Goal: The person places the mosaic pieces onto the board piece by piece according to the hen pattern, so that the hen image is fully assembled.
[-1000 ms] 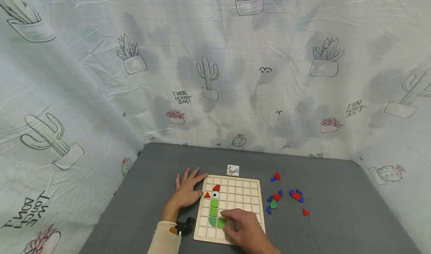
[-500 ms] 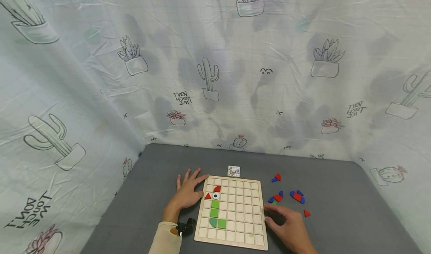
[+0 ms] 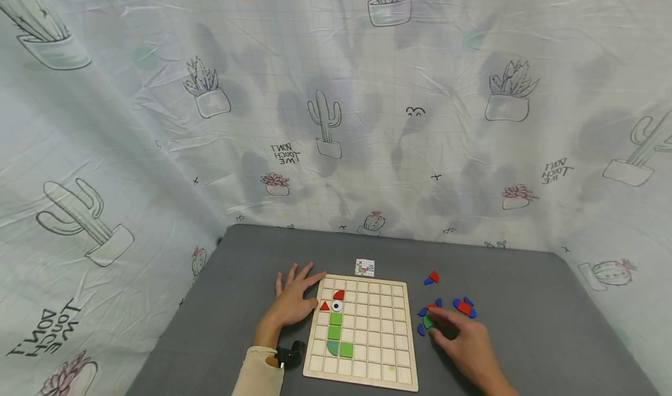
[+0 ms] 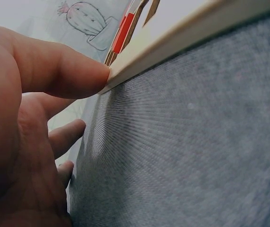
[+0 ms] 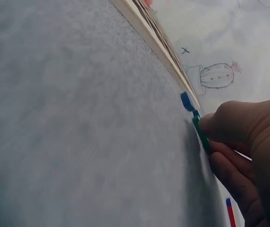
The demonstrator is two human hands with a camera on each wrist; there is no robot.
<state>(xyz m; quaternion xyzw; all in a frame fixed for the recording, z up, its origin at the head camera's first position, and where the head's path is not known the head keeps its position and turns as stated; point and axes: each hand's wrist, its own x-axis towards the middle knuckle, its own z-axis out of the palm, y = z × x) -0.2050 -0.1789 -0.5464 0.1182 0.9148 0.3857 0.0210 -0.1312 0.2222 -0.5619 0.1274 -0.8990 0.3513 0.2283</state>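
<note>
A wooden grid board (image 3: 375, 330) lies on the grey table, with a line of pieces along its left side: a red quarter-circle (image 3: 339, 295), a red triangle (image 3: 324, 306), an eye piece (image 3: 337, 306), green squares (image 3: 334, 332) and a darker green quarter-circle (image 3: 333, 347). My left hand (image 3: 291, 302) is spread at the board's left edge, its thumb (image 4: 78, 73) touching the rim. Right of the board, my right hand (image 3: 468, 339) pinches a green puzzle piece (image 5: 201, 135) between thumb and fingers, low over the table. A blue piece (image 5: 187, 101) lies just beyond it.
Several loose red and blue pieces (image 3: 464, 307) lie right of the board, close to my right hand. A red and blue pair (image 3: 433, 277) sits farther back. Behind the board lies a small pattern card (image 3: 364, 267). A cactus-print cloth (image 3: 336, 151) hangs behind the table.
My right hand has moved off the board to the right and taken hold of the green piece among the loose pieces. My left hand stays at the board's edge.
</note>
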